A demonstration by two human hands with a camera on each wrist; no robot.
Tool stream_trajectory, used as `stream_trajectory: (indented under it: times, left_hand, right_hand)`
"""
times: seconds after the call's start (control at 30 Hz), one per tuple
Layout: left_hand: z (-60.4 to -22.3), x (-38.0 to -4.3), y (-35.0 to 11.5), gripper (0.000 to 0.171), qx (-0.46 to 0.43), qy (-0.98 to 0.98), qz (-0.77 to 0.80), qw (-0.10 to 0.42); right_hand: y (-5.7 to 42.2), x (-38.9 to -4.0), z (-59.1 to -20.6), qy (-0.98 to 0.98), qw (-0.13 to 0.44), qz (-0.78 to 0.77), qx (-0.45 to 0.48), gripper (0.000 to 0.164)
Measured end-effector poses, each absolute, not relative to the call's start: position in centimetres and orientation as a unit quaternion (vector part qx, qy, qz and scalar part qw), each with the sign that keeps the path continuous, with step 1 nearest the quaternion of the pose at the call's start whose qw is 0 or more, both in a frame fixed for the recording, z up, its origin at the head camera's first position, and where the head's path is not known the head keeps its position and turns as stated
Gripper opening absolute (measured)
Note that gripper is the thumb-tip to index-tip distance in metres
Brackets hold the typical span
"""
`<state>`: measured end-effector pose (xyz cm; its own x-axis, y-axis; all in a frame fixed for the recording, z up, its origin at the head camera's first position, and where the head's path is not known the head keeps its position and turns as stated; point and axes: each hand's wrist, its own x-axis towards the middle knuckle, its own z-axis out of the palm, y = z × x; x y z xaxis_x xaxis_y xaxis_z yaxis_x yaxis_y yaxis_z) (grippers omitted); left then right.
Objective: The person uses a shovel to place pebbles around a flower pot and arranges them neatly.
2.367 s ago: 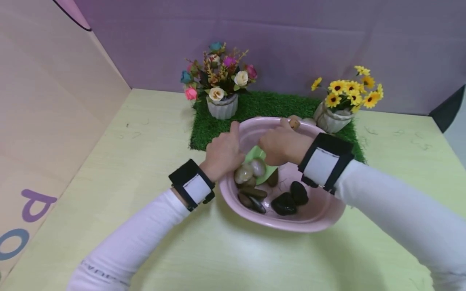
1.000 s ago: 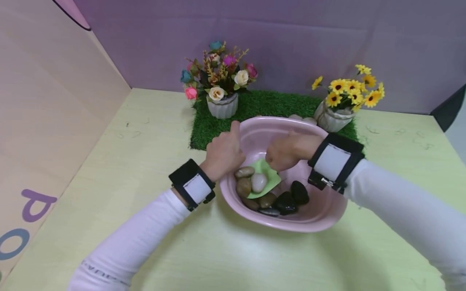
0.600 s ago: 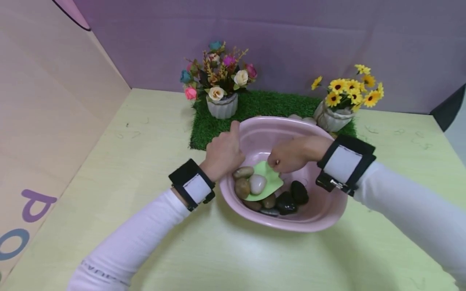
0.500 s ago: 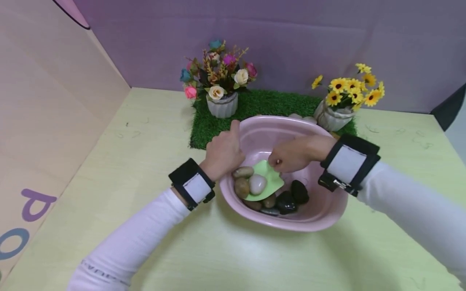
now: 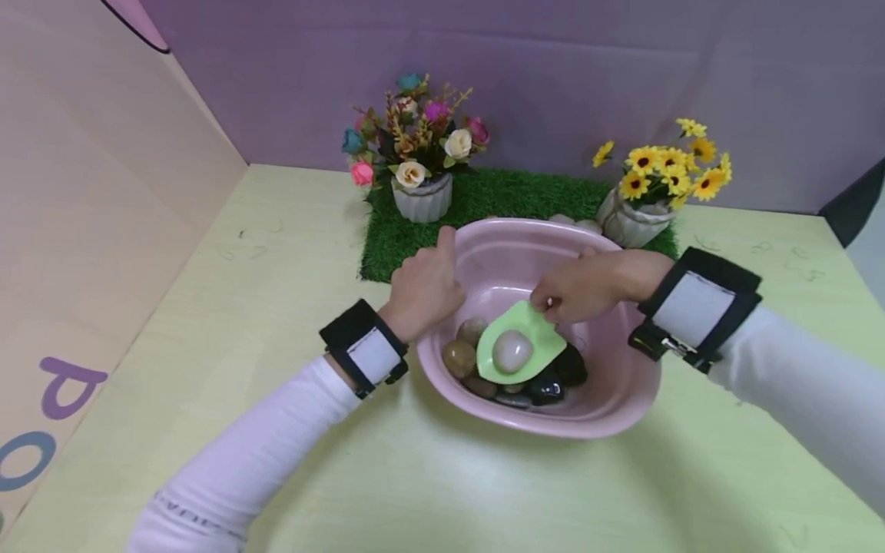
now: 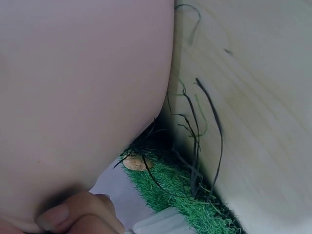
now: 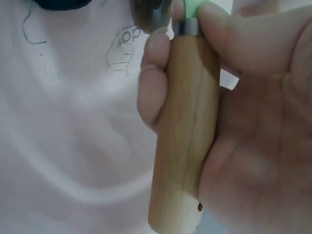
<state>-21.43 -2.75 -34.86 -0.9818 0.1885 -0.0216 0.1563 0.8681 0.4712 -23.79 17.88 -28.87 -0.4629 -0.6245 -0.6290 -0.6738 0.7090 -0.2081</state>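
In right hand (image 5: 588, 286), fingers curled round wooden handle (image 7: 187, 122), thumb beside the metal collar (image 7: 189, 27): green scoop (image 5: 549, 343), blade inside pink basin (image 5: 525, 421), just below and left of the fingertips. Gripped close to the blade, probably for finer control over weight at that end. Carries one pale stone (image 5: 512, 352), apart from the fingers; faces up, presumably to keep the load from rolling off. In left hand (image 5: 425, 290), fingers closed over the rim: the same pink basin, likely held so as not to slide on the table (image 5: 311, 445); reach of the fingertips down the wall, impossible to tell. Between both sets of fingers, nearer the left: brown stones (image 5: 459, 359), seemingly gathered by the wall's curve. Below the right fingers, partly hidden by the blade: black stones (image 5: 571, 367). Beyond all fingers, on green turf (image 5: 508, 196): pot of mixed flowers (image 5: 423, 201) and pot of yellow flowers (image 5: 631, 221), apparently set back as decoration.
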Motion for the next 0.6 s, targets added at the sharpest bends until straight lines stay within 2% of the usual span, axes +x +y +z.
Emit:
stream_trajectory:
  times: [0.4,0.6]
  left_hand:
    - [-34.95,-21.45,-2.84,0.059,0.088,0.964,0.247,0.037]
    - [-34.99,-21.43,-2.86,0.061,0.091,0.965,0.245,0.029]
  right_hand:
    - [17.11,-23.9,-29.47,0.902,0.23,0.074,-0.357,0.026]
    - [17.56,-24.29,-28.52,0.917,0.188,0.123,-0.33,0.008]
